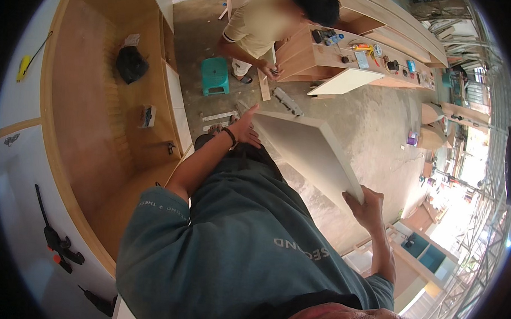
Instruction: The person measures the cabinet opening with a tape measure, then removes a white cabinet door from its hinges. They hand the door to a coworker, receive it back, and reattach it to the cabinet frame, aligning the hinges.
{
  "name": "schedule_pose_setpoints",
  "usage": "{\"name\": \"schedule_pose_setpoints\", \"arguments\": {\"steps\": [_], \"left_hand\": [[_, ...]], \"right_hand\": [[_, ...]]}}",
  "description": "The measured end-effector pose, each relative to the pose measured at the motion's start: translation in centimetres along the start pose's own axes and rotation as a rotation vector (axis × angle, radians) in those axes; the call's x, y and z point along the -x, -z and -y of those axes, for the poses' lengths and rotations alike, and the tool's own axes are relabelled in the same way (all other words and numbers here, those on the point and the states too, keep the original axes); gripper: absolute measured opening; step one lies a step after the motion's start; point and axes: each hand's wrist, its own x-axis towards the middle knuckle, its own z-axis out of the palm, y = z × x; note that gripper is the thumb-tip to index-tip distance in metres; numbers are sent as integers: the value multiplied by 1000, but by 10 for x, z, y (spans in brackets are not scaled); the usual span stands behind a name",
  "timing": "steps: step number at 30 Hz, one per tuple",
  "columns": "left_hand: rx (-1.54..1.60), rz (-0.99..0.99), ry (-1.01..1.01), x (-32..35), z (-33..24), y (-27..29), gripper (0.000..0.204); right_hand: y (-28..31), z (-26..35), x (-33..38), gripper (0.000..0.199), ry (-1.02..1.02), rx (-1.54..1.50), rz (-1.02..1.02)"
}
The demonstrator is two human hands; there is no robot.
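Note:
A flat white board [306, 155] with pale edges is held up in front of my body, tilted. My right hand [365, 207] is closed around its near right end, thumb on one side. At the board's far left end is my left hand [246, 131], its fingers stretched out and apart. That palm is beside the board's edge; whether it touches cannot be told. A dark band circles my left wrist.
To the left lies a big open wooden cabinet [76, 125] with a black bag [131, 64] inside. A teal stool [215, 76] stands ahead. Another person [254, 36] works at a long wooden carcass [349, 47] carrying tools. A black clamp [61, 245] rests on a white panel.

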Motion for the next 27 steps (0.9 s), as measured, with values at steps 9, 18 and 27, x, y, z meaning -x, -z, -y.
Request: {"name": "schedule_pose_setpoints", "arguments": {"steps": [9,18,27], "left_hand": [[-92,315,-239,-45,13,53,56],[-56,168,-391,-20,-29,117,66],[-139,-138,-546,119,-97,145,53]], "right_hand": [[-82,-35,-4,47,478,135,-45],[-183,-61,-29,63,588,-35,-126],[-239,-31,-85,79,870,-222,-12]]}}
